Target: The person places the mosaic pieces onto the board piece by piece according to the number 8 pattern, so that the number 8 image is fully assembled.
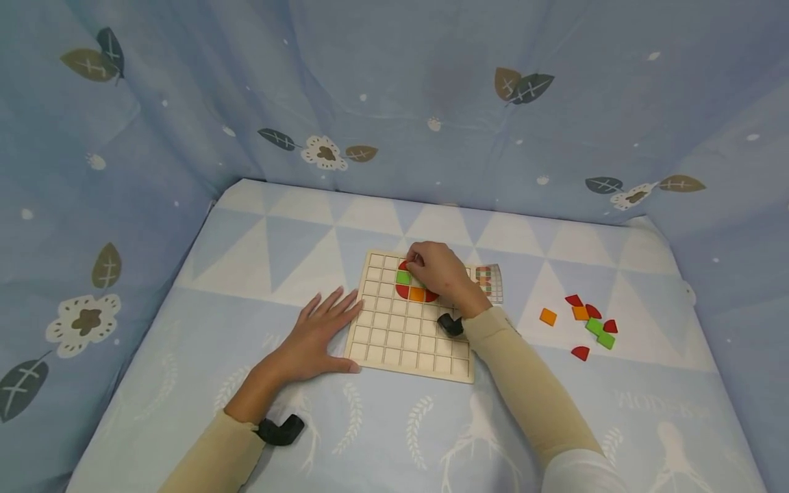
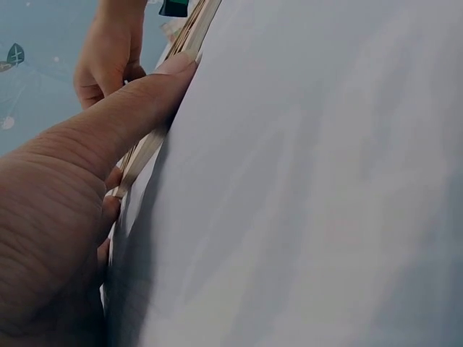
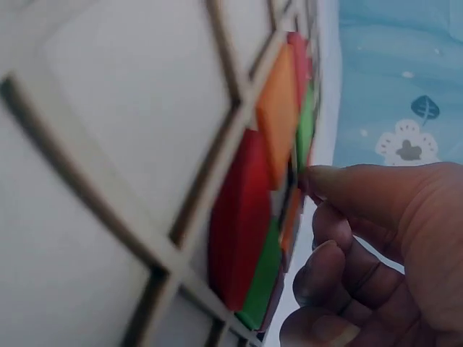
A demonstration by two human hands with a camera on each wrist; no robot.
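Note:
A wooden grid board (image 1: 394, 342) lies on the table, its upper part holding red, green and orange tiles. My left hand (image 1: 317, 339) rests flat with fingers spread at the board's left side; in the left wrist view its thumb (image 2: 137, 108) presses the board's edge. My right hand (image 1: 440, 270) is over the tiles, thumb and forefinger pinching a small reddish tile mostly hidden by the fingertips. Around that pinch, the right wrist view shows a red quarter-round tile (image 3: 240, 224), an orange square tile (image 3: 277, 116) and a green tile (image 3: 262, 278) set in the grid.
Right of the board lie several loose tiles, among them an orange square (image 1: 548, 316), a green square (image 1: 606, 340) and a red quarter-round (image 1: 580, 353). A printed pattern card (image 1: 495, 282) sticks out from the board's right edge. Patterned cloth (image 1: 394, 103) hangs behind the table.

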